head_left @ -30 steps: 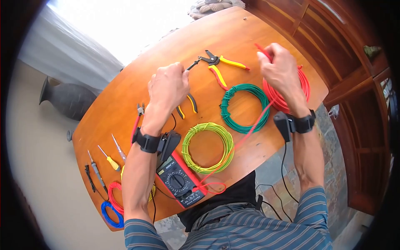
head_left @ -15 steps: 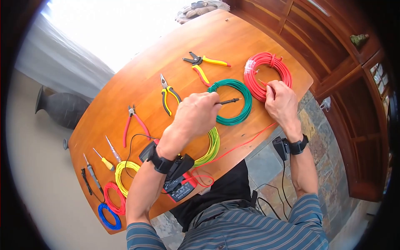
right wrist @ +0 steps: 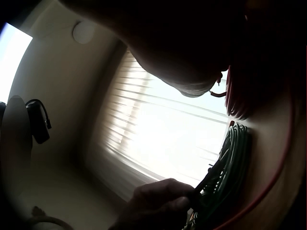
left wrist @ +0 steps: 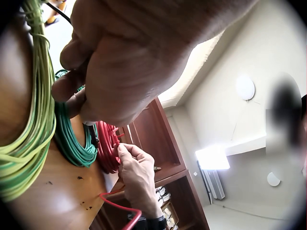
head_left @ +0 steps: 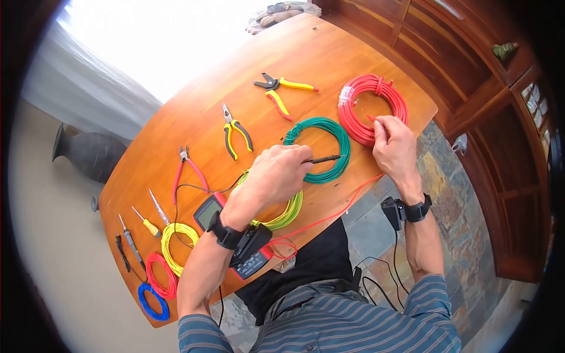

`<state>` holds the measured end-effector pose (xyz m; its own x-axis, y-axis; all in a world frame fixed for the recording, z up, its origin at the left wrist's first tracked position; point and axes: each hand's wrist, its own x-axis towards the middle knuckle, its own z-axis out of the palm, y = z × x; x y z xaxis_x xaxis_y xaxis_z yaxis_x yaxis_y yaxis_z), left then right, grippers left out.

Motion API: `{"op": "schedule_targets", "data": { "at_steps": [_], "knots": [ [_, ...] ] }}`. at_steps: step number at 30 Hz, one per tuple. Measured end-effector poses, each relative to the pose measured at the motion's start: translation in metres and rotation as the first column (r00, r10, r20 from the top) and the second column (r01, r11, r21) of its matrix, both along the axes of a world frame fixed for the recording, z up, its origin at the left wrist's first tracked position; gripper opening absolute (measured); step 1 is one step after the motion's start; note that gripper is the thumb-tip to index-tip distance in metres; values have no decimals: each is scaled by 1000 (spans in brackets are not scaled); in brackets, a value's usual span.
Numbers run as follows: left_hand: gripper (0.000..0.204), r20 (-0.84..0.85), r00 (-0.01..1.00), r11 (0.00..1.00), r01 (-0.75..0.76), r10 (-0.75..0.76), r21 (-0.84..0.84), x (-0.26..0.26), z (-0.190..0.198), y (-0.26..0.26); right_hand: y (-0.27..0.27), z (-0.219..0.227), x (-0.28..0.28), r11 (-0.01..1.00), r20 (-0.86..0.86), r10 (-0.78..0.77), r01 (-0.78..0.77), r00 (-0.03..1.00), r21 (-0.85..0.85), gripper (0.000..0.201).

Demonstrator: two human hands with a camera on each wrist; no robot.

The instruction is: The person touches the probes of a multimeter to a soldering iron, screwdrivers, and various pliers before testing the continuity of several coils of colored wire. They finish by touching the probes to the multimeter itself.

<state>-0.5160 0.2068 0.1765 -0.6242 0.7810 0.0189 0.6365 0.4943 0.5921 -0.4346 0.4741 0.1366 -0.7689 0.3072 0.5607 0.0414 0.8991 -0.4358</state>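
In the head view, my left hand (head_left: pixel 271 176) grips a black probe (head_left: pixel 325 159), whose tip lies over the green wire coil (head_left: pixel 342 141). My right hand (head_left: pixel 395 147) pinches a small red piece (head_left: pixel 371 118) at the inner edge of the thick red coil (head_left: pixel 402 109). A red lead (head_left: pixel 338 206) runs from the multimeter (head_left: pixel 209 212) toward that hand. My left forearm and wrist camera cover part of the meter. The left wrist view shows the right hand (left wrist: pixel 136 172) beside the red coil (left wrist: pixel 106 148).
Wire strippers (head_left: pixel 271 85), long-nose pliers (head_left: pixel 228 120) and red-handled cutters (head_left: pixel 185 156) lie beyond the left hand. A yellow-green coil (head_left: pixel 288 215) is partly under it. Screwdrivers, a soldering iron (head_left: pixel 130 238) and yellow (head_left: pixel 166 250), red (head_left: pixel 154 273) and blue (head_left: pixel 141 294) coils lie at left.
My left hand has moved right, bringing the black probe from near the strippers to the green coil. My right hand has come down toward me, uncovering the red coil; the head view has shifted.
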Motion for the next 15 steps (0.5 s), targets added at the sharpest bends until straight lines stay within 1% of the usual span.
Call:
{"op": "schedule_targets", "data": {
  "at_steps": [1, 2, 3, 4, 6, 7, 8, 10, 12, 14, 15],
  "knots": [
    [13, -1, 1000, 1000, 9, -9, 2, -2, 2, -1, 3, 6, 0, 990, -28, -34, 30, 999, -139, 13],
    [13, -72, 997, 996, 2, 4, 86, -3, 3, -3, 8, 11, 1, 959, -49, -74, 58, 996, -277, 15],
    [12, -140, 990, 985, 3, 21, 170, -5, 5, -4, 15, 18, 0, 950, -81, -128, 99, 988, -297, 19],
    [12, -137, 991, 985, 18, 5, 170, -7, 11, -2, 23, 20, -3, 948, -78, -144, 115, 986, -297, 19],
    [11, -118, 990, 967, -43, 74, 251, -13, 29, 7, 38, 28, -13, 935, -177, -203, 137, 963, -329, 20],
    [12, -121, 989, 952, -47, 87, 301, -15, 33, 13, 40, 37, -16, 931, -145, -226, 170, 963, -323, 22],
    [12, -127, 989, 952, -34, 75, 305, -17, 38, 20, 45, 37, -21, 930, -152, -237, 179, 960, -321, 22],
    [11, -142, 987, 959, -26, 69, 283, -20, 46, 32, 53, 30, -33, 935, -84, -201, 165, 976, -313, 24],
    [12, -121, 991, 965, -18, 52, 261, -19, 52, 45, 52, 23, -39, 943, -77, -184, 154, 980, -294, 23],
    [13, -96, 995, 972, -12, 36, 233, -18, 52, 56, 52, 13, -44, 945, 60, -226, 234, 972, -227, 23],
    [14, -111, 993, 975, -6, 32, 223, -18, 52, 61, 52, 11, -45, 935, 87, -268, 281, 959, -218, 23]
  ]
}}
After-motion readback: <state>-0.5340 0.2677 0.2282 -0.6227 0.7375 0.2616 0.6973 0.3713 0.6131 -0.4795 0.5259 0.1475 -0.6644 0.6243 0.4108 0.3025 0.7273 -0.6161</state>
